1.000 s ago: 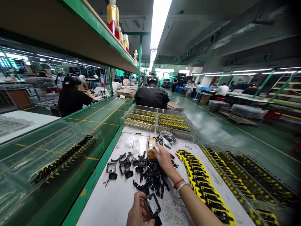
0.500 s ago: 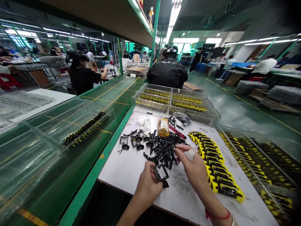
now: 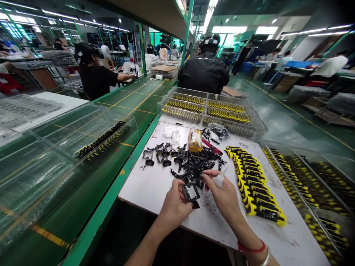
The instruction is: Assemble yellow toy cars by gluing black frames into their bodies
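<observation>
My left hand (image 3: 176,202) is closed on a small black plastic frame (image 3: 197,192) with a square opening and a dark tab at its lower edge. Tucked in my right hand (image 3: 226,199) is a white squeeze bottle (image 3: 218,180), its thin nozzle pointing up and away to the right. The thumb and index finger of that hand are pinched together close to the frame; whatever tiny piece they may hold cannot be made out. Just beyond both hands lies a heap of black plastic parts (image 3: 201,160).
Rows of yellow-and-black parts (image 3: 256,184) lie right on the white board (image 3: 138,188). Clear trays (image 3: 208,107) of similar parts stand behind and right. A yellow box (image 3: 195,141), red tool (image 3: 212,146) and white cloth (image 3: 172,136) sit past the heap. Co-workers sit farther off.
The view has tilted down and shifted slightly. My right hand has come closer to the frame, away from the heap. My left hand keeps its hold on the frame.
</observation>
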`<state>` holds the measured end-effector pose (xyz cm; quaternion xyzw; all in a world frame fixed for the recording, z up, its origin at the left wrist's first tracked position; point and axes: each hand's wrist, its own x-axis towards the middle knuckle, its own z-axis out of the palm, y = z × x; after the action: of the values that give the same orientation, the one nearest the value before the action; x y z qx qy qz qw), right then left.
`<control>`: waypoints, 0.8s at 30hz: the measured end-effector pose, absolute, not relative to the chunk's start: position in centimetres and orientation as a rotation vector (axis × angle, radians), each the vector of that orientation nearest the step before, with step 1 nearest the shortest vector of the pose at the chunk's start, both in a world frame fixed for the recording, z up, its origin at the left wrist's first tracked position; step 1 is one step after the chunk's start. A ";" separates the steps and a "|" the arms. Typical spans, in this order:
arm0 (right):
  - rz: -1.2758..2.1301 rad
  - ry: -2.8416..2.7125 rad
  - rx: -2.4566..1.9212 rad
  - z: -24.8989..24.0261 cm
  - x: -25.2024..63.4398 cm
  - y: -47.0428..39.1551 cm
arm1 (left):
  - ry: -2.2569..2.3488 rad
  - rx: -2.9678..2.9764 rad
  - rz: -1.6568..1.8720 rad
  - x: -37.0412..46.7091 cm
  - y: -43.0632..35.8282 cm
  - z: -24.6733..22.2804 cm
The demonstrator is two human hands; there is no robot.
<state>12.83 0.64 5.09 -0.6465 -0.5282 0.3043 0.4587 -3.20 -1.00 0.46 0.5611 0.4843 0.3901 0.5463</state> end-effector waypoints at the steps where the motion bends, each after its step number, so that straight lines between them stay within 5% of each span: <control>1: 0.743 -1.292 -1.597 5.2 12.9 0.6 | 1.145 1.331 0.923 -3.2 -1.0 0.4; 24: 0.855 -1.319 -1.721 4.7 14.3 -2.5 | 1.167 1.353 0.907 -3.3 -1.0 0.0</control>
<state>14.33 -2.46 4.75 -0.6784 -0.5202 0.3370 0.3945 -3.33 -0.95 0.04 0.5687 0.4908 0.3813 0.5388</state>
